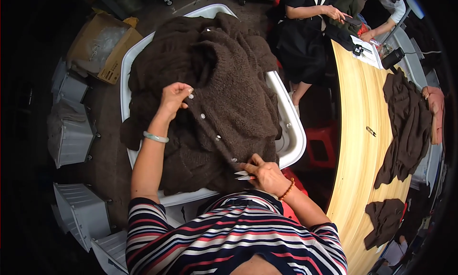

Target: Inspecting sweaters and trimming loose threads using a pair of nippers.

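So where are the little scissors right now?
In the head view, the small silver snips are in the right hand, low and centre, at the bottom of the brown cardigan by its lowest button.

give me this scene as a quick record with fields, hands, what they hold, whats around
left hand: pinching the button edge of a brown knit cardigan
right hand: at the cardigan's lower edge, holding small pale snips
buttons: a row of shiny ones between the hands
support: cardigan heaped in a white tub
right side: wooden table with more brown knitwear
left side: white bins, cardboard box
others: people seated at the table's far end
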Demonstrator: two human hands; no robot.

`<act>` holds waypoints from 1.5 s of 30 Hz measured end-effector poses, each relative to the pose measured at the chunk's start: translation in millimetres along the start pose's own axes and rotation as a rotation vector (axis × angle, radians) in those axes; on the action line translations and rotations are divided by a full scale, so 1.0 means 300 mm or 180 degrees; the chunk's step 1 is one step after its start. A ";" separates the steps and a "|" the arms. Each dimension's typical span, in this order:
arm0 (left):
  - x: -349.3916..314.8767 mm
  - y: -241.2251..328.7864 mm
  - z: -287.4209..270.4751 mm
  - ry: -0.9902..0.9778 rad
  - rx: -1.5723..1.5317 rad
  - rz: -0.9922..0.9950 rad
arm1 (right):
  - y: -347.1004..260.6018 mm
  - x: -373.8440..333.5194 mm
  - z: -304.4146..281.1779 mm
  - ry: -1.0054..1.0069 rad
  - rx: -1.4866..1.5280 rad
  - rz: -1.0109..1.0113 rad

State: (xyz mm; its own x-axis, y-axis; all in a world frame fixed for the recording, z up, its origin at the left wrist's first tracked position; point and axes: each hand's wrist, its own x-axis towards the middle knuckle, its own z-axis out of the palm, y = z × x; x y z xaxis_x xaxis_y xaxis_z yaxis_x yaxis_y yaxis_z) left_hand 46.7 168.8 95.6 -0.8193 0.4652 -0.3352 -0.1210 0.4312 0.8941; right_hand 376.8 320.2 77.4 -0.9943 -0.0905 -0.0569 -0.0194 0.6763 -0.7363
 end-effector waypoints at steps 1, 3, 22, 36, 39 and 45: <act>-0.012 -0.019 0.007 -0.0018 -0.0264 -0.0020 | -0.003 0.005 0.017 0.0111 0.0051 -0.0115; -0.052 -0.047 0.003 -0.0042 -0.0492 -0.0204 | -0.009 0.008 0.034 0.0054 0.0104 -0.0105; -0.168 -0.129 0.034 -0.0865 -0.2194 -0.0650 | -0.026 0.113 0.023 0.0472 0.1037 0.0008; -0.274 -0.096 0.079 -0.1067 -0.2329 -0.0946 | 0.014 0.138 0.018 0.0690 0.1192 0.0213; -0.294 -0.119 0.088 -0.1230 -0.2388 -0.0809 | 0.018 0.138 0.017 0.0670 0.1219 0.0271; -0.313 -0.134 0.060 -0.0939 -0.2557 -0.0530 | 0.023 0.132 0.016 0.0640 0.1231 0.0329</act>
State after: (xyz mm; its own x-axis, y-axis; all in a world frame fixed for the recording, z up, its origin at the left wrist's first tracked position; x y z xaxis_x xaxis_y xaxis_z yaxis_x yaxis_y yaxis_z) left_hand 138.5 121.6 85.7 -0.5907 0.6738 -0.4439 -0.6759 -0.1128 0.7283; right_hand 337.8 317.7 67.0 -0.9903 0.1330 -0.0395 0.0840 0.3479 -0.9337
